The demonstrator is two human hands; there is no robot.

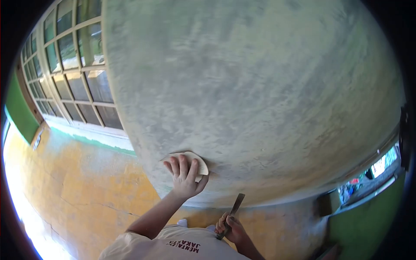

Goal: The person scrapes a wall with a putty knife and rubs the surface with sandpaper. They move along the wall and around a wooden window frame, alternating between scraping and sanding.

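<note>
My left hand (pixel 185 180) presses a pale, curved-edged sheet of sandpaper (pixel 202 164) flat against the wall (pixel 242 95), fingers spread over it and thumb along its lower right edge. The wall's surface is patchy grey-green with rough scuffs. Low and close to my shirt, my right hand (pixel 232 228) is wrapped around a narrow, flat, dark scraper (pixel 238 203). Its wider end points up toward the wall without touching it, and its lower part is hidden by the fingers.
A window with white-framed panes (pixel 78 65) lies left of the wall. The cracked yellow floor (pixel 95 186) runs below. A green panel (pixel 21 112) stands at far left; at right is a low green wall (pixel 368 221) with an opening above.
</note>
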